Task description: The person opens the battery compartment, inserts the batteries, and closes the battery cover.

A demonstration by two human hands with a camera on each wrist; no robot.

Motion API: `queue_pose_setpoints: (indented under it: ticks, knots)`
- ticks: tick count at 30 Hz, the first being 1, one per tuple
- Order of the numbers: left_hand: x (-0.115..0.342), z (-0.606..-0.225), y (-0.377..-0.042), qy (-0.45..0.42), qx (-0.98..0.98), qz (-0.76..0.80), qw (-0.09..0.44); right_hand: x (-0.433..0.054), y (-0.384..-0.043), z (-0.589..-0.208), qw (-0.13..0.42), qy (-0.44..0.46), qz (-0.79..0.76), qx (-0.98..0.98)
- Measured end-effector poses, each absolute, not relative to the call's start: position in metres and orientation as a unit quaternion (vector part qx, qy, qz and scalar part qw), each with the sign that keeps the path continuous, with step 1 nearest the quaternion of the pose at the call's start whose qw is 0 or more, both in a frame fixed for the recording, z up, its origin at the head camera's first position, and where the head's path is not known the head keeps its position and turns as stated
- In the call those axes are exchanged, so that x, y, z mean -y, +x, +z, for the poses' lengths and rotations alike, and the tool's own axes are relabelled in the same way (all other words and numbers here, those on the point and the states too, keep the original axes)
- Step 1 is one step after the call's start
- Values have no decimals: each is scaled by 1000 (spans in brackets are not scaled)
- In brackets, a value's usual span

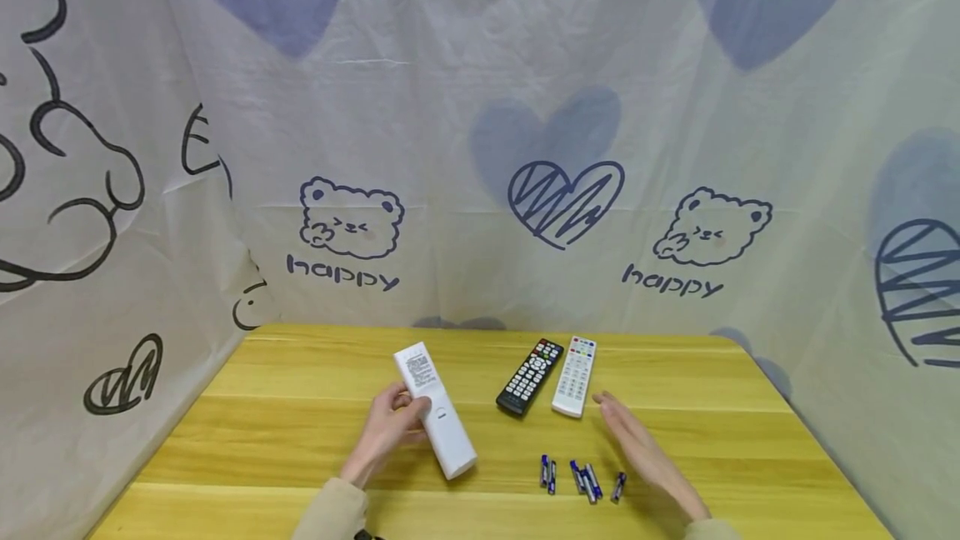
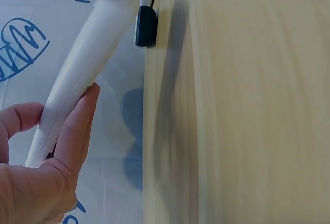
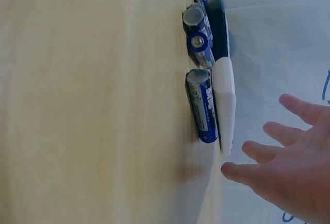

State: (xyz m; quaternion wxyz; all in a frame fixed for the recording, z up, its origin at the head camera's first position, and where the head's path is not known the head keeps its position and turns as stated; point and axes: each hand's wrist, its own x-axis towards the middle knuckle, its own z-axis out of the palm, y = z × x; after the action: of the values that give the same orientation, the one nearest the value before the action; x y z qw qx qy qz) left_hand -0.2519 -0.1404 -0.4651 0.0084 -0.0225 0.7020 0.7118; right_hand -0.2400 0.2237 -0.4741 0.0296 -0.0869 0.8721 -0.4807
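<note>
My left hand [image 1: 390, 425] grips a white remote control [image 1: 448, 433] by its side, thumb on the back face and fingers beneath. Its label and battery cover side face up in the head view. In the left wrist view the fingers [image 2: 77, 126] hold the white remote edge-on, above the tabletop. On the right, my right hand [image 1: 637, 444] is held with its fingers straight, near a white remote with buttons [image 1: 574, 377]. The right wrist view shows those fingers [image 3: 263, 152] spread with nothing between them, close to a blue and silver battery [image 3: 202, 106].
Left of the button-side-up white remote lies a black remote [image 1: 529, 377]. Several small batteries [image 1: 590, 486] lie on the yellow wooden table [image 1: 285, 415] between the hands. A white cloth [image 1: 450, 273] printed with hearts and bears hangs behind and beside the table.
</note>
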Motion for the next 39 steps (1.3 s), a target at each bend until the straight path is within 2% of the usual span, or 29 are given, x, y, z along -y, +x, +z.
queue_pose_setpoints:
  ticks: [16,26,33,39]
  knots:
    - [127,-463,-247,23,-700,713,27,-194,-230,-473,-5,-131,-458,-879]
    - [121,-460,-244,49,-702,710,37,-182,-227,-481,-36,-222,-447,-866]
    - [113,-462,-245,45,-691,721,35,-173,-228,-482,-63,-250,-435,-863]
    - [104,-462,-246,44,-679,732,37,-163,-228,-478,-56,-276,-457,-844]
